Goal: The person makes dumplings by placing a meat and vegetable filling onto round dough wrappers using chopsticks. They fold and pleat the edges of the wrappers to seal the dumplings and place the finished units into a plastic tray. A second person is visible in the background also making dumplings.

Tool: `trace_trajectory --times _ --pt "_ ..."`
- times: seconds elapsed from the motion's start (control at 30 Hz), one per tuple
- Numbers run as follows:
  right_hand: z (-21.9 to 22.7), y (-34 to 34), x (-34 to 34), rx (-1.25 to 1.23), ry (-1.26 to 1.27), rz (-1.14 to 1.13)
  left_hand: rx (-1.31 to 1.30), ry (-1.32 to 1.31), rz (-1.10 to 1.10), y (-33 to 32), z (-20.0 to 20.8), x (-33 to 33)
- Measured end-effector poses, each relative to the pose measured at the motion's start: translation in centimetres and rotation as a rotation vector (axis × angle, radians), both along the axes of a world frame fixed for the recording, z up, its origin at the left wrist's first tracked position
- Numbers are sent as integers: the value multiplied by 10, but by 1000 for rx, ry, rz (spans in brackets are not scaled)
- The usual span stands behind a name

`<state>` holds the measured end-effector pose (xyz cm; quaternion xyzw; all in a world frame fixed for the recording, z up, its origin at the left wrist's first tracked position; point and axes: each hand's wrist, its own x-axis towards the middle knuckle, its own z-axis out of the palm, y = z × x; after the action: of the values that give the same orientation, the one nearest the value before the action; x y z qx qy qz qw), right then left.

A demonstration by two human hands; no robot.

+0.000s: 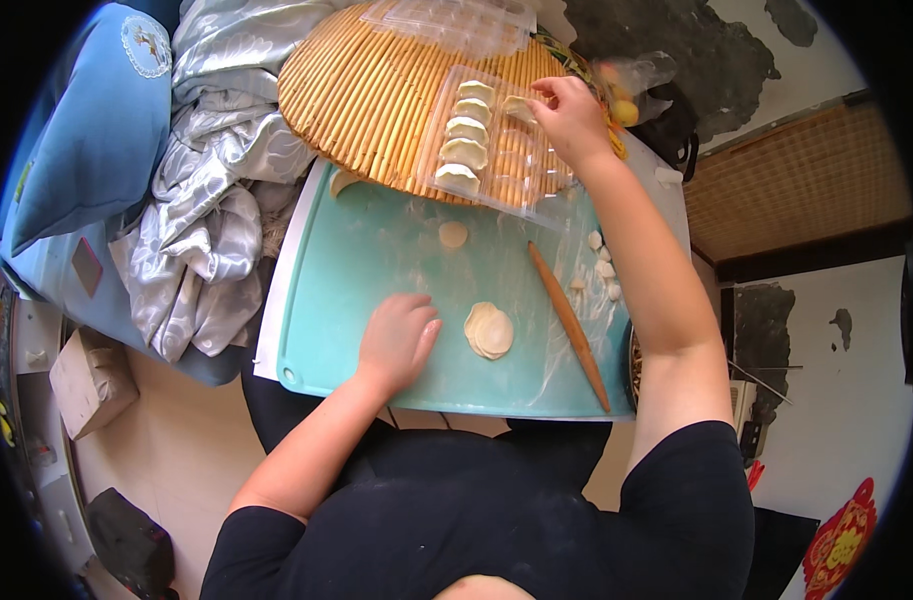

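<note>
My right hand (573, 122) reaches to the far side and pinches a dumpling (519, 107) over the clear plastic tray (509, 195). One column of this tray holds several pale folded dumplings (465, 128); the compartments beside it show the bamboo through them. My left hand (398, 342), slightly blurred, is over the near part of the green mat (366, 250), fingers loosely apart and holding nothing. To its right lies a small stack of round dough wrappers (489, 331). A single wrapper (453, 235) lies farther off. A wooden rolling pin (568, 325) rests slanted right of the stack.
Beneath the tray is a round bamboo mat (361, 100), with more clear trays (456, 22) at its far edge. Small dough pieces (603, 265) lie by my right forearm. A bowl's edge (633, 365) shows at the right. Silvery cloth (206, 200) is bunched at the left.
</note>
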<state>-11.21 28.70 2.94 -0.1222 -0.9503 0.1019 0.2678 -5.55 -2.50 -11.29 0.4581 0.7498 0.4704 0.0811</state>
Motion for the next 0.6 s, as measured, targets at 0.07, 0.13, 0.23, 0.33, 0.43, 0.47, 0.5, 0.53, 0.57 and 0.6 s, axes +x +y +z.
trace_trajectory --times 0.07,0.13,0.23,0.33,0.43,0.47,0.5,0.53,0.57,0.6 --pt "8 -38 27 -70 103 44 18 -2 35 -1 -1 0" --pt "3 -73 70 -150 170 97 37 6 57 -1 -3 2" --pt "-24 -117 143 -380 11 90 98 54 75 3 -7 5" --pt "-78 -128 185 -438 -257 -19 125 69 75 3 -11 7" --pt "-117 -130 207 -264 -321 -141 139 102 61 3 -17 4" --pt "-120 -132 209 -276 -354 -152 144 115 64 3 -20 4" --pt "-125 -135 213 -293 -393 -167 145 121 64 3 -23 6" --pt "-124 -132 209 -341 -445 -204 168 153 58 5 -26 4" --pt "-128 -128 208 -463 -427 -213 154 185 67 5 -25 3" --pt "-134 -123 207 -521 -407 -220 155 186 71 5 -25 4"
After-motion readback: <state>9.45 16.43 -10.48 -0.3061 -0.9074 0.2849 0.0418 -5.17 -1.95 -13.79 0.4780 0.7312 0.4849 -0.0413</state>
